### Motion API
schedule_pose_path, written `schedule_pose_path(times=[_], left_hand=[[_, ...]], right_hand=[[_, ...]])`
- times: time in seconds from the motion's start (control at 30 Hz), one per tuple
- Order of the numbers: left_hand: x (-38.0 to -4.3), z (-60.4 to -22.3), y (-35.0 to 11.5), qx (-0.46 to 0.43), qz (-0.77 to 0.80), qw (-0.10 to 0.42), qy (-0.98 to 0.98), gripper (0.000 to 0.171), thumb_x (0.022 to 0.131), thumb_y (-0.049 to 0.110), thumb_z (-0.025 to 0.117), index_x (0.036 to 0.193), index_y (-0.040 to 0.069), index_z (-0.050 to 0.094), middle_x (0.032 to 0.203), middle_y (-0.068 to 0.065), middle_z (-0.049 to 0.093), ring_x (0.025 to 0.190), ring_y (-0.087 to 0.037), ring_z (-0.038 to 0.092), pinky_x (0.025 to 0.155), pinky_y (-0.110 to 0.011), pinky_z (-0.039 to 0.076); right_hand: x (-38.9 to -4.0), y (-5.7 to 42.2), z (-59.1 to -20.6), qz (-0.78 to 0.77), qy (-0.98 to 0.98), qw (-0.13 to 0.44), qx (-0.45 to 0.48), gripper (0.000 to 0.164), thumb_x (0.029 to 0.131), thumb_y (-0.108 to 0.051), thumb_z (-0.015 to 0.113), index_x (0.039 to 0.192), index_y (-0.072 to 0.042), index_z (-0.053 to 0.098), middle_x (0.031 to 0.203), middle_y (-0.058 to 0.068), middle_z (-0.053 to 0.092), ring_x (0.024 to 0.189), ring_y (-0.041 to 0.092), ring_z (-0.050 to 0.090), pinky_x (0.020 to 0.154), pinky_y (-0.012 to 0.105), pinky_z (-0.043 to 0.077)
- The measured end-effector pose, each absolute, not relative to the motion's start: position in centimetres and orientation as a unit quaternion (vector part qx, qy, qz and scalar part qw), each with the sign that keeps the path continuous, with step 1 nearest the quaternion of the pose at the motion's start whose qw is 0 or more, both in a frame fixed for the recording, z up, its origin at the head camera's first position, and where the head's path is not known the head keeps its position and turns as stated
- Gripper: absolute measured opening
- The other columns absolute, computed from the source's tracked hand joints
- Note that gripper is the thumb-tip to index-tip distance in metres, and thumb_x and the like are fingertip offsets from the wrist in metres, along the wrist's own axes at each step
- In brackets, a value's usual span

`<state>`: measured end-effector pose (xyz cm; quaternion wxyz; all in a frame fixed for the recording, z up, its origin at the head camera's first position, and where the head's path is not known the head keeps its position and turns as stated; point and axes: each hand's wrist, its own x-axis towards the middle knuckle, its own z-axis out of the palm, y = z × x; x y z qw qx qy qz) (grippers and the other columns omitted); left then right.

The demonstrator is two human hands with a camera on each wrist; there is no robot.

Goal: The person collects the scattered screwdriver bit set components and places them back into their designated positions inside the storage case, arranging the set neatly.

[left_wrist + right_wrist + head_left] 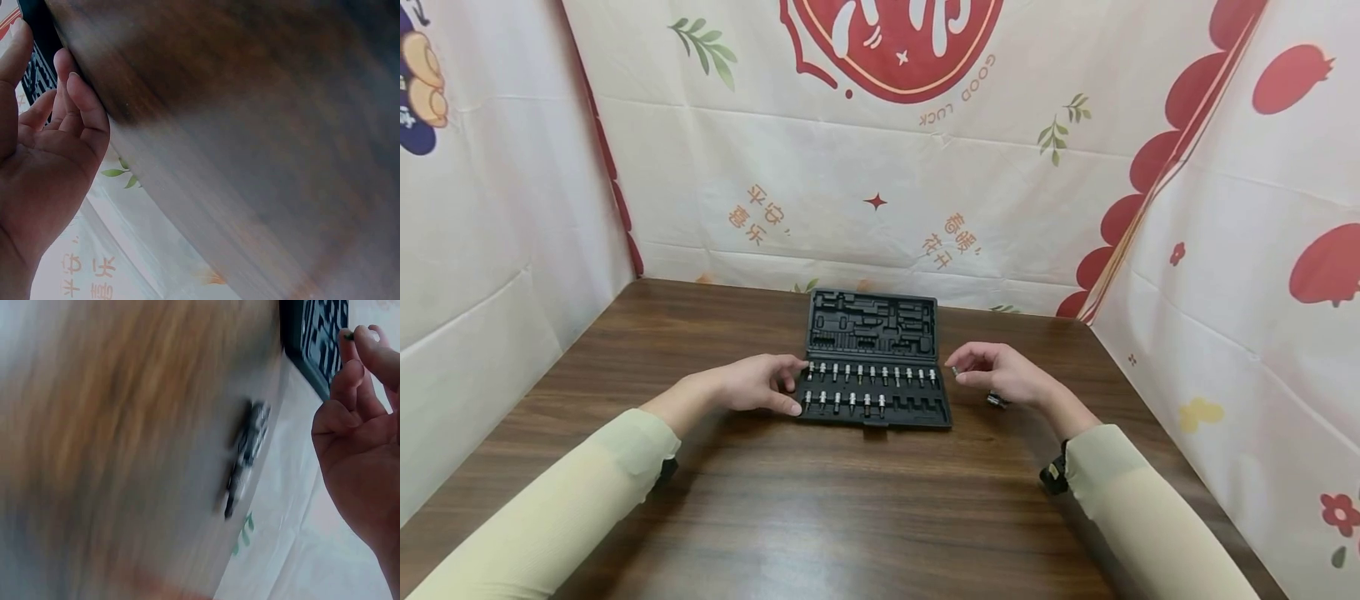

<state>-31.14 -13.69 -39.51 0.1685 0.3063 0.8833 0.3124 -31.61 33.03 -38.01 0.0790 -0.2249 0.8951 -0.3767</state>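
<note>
A black socket-bit case [874,358] lies unfolded on the table, its lower half holding two rows of silver bit sockets [852,402]. Several slots at the right end of the front row hold no bit. My left hand [756,383] rests at the case's left edge, thumb and forefinger spread along it. Right of the case, my right hand [1003,372] pinches a small bit socket [955,371] between thumb and fingertips. In the right wrist view the fingers hide most of that bit. Loose bit sockets [245,456] lie on the table beneath the right hand.
The dark wooden table [842,508] stretches in front of the case. A printed cloth [820,167] hangs behind the table and along both sides. The case's lid [872,323], with moulded recesses, lies back toward that cloth.
</note>
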Motion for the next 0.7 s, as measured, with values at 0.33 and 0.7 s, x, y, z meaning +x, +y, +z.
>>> schedule_pose_path(times=[0.33,0.7], left_hand=[[-31.2,-39.6,-13.5,0.308,0.315,0.167,0.882,0.083,0.097,0.029,0.087,0.161,-0.007,0.046,0.116,-0.01,0.068,0.098,-0.017,0.064,0.092,-0.036,0.051],[-31.1,-39.6,-13.6,0.31,0.312,0.165,0.883,0.083,0.097,0.029,0.087,0.16,-0.007,0.047,0.115,-0.01,0.068,0.096,-0.017,0.064,0.091,-0.036,0.051]], right_hand=[[-31.1,29.9,-38.5,-0.403,0.877,0.116,-0.236,0.025,0.099,-0.014,0.083,0.122,-0.007,0.075,0.107,0.006,0.08,0.096,0.016,0.073,0.081,0.03,0.057],[-31.2,27.2,-39.0,-0.391,0.873,0.127,-0.264,0.02,0.098,-0.016,0.085,0.115,-0.008,0.077,0.102,0.004,0.079,0.093,0.018,0.071,0.083,0.03,0.058]])
